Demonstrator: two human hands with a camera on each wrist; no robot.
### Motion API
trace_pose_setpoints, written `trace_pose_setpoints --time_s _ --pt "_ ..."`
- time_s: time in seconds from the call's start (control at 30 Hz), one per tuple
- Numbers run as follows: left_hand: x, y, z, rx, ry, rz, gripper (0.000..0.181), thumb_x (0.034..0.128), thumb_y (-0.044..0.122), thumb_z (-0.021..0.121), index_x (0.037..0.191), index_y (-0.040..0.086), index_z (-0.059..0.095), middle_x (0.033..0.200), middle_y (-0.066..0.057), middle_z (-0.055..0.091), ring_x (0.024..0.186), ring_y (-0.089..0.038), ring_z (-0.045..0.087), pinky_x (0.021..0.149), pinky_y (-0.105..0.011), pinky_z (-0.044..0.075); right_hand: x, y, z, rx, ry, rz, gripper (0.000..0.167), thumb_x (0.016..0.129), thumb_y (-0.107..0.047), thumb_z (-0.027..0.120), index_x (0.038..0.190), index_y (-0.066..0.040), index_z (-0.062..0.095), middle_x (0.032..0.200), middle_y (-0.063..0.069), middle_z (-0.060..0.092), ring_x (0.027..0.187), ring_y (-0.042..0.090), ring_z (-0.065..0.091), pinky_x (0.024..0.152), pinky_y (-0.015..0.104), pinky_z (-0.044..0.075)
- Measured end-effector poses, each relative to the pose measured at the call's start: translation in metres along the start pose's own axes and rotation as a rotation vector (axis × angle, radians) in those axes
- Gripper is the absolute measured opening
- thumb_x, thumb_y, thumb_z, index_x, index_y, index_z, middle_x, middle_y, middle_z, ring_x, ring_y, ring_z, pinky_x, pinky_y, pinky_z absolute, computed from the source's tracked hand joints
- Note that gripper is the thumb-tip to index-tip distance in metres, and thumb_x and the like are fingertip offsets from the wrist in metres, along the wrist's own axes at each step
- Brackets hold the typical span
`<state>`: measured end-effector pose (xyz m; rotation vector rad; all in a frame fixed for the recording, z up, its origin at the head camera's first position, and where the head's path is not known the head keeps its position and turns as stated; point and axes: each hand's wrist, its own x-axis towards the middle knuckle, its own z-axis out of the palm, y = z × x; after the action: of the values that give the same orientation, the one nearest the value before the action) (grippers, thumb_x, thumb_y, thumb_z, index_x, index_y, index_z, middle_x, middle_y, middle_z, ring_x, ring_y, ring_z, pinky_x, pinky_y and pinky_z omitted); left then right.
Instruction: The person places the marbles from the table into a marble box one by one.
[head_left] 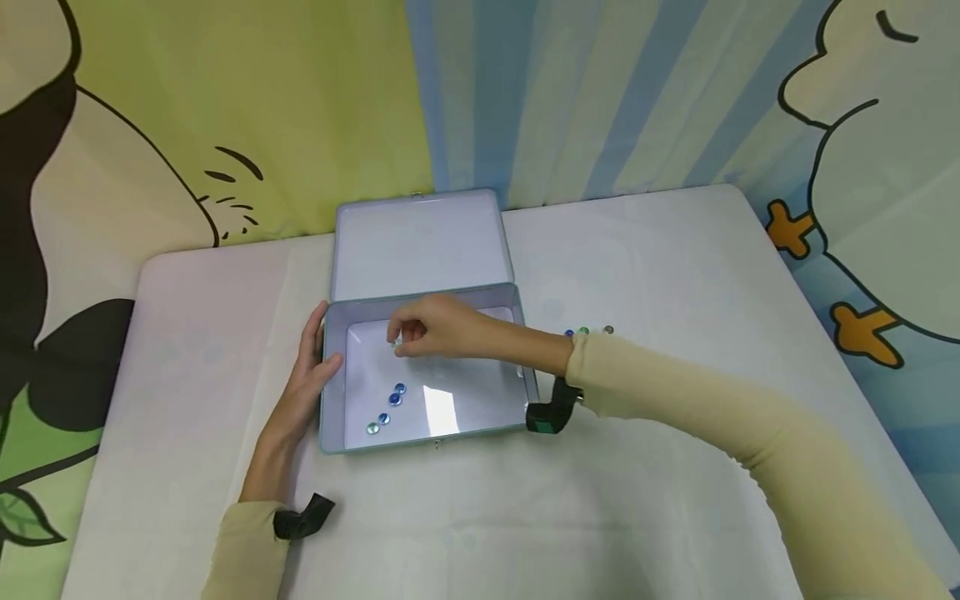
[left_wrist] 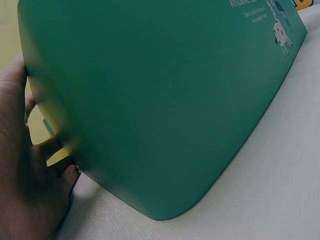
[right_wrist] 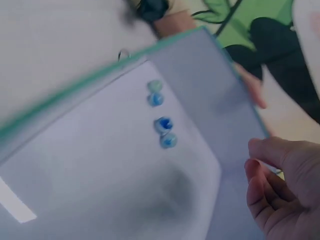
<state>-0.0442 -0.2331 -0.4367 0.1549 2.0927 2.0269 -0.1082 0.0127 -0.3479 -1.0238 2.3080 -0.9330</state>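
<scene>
A shallow metal box [head_left: 336, 375] stands with its lid [head_left: 422, 242] folded back. My left hand [head_left: 300, 392] holds its left wall, thumb over the rim and fingers outside; the left wrist view has this hand [left_wrist: 30, 165] against the box's green outer surface [left_wrist: 150, 110]. Above the box floor, my right hand [head_left: 442, 327] pinches a small clear glass bead [head_left: 397, 342]; in the right wrist view the bead is hidden behind the fingers of that hand [right_wrist: 290, 190]. Several blue and greenish beads [head_left: 395, 399] lie in a slanting row inside, towards the front left.
Right of the box, partly behind the right forearm, lie several more beads [head_left: 584, 331] on the white-covered table [head_left: 645, 275]. A small metal clasp [head_left: 437, 444] is on the box's front edge. Printed curtains [head_left: 300, 108] hang behind the table.
</scene>
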Motion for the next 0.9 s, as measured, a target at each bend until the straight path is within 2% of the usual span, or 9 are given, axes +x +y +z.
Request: trace_pose_setpoints --time_s 0.1,0.23,0.6,0.77,0.83,0.9 --pt "0.001 -0.001 0.001 -0.001 -0.012 -0.007 0.072 0.0960 0.024 0.048 0.154 0.038 0.008 0.164 0.005 -0.002 0.149 -0.018 0.000 0.112 -0.058 0.003 0.024 0.005 0.012 -0.061 -0.075 -0.015 0.014 0.089 -0.017 0.070 0.100 -0.009 0.071 0.086 0.003 0.067 0.077 0.008 0.054 0.068 0.013 0.041" --pt "0.002 -0.002 0.002 -0.008 -0.023 0.000 0.073 0.0964 0.023 0.048 0.155 0.038 0.008 0.165 0.005 -0.004 0.151 -0.017 -0.004 0.114 -0.056 0.001 0.043 0.012 0.028 -0.128 -0.135 -0.029 0.015 0.088 -0.017 0.070 0.100 -0.007 0.071 0.091 0.005 0.069 0.079 0.007 0.054 0.069 0.011 0.040" --pt "0.003 -0.003 0.002 -0.028 -0.029 0.025 0.072 0.0970 0.020 0.048 0.156 0.034 0.007 0.165 0.003 -0.004 0.151 -0.018 -0.007 0.115 -0.055 -0.004 0.059 0.021 0.044 -0.093 -0.146 0.035 0.015 0.089 -0.016 0.070 0.101 -0.008 0.070 0.091 0.004 0.069 0.078 0.007 0.055 0.070 0.012 0.041" --pt "0.001 -0.003 0.001 -0.014 -0.024 0.019 0.072 0.0968 0.021 0.048 0.155 0.035 0.008 0.165 0.003 -0.005 0.151 -0.018 -0.008 0.115 -0.057 -0.004 0.051 0.017 0.036 -0.028 -0.125 0.022 0.030 0.089 -0.022 0.070 0.114 -0.006 0.067 0.091 0.004 0.069 0.076 0.006 0.056 0.068 0.012 0.043" --pt "0.001 -0.003 -0.001 -0.006 -0.022 0.021 0.072 0.0968 0.021 0.048 0.155 0.036 0.008 0.165 0.003 -0.004 0.151 -0.019 -0.007 0.114 -0.058 -0.004 0.036 0.009 0.026 0.035 -0.086 -0.008 0.034 0.089 -0.024 0.070 0.118 -0.005 0.065 0.089 0.003 0.068 0.075 0.007 0.057 0.069 0.014 0.045" --pt "0.000 -0.004 -0.002 -0.001 -0.018 0.026 0.072 0.0966 0.021 0.048 0.155 0.036 0.008 0.165 0.003 -0.002 0.151 -0.020 -0.004 0.114 -0.059 -0.004 0.011 0.000 0.014 0.097 -0.019 -0.049 0.034 0.090 -0.025 0.070 0.118 -0.006 0.065 0.087 0.002 0.068 0.076 0.007 0.058 0.071 0.015 0.048"
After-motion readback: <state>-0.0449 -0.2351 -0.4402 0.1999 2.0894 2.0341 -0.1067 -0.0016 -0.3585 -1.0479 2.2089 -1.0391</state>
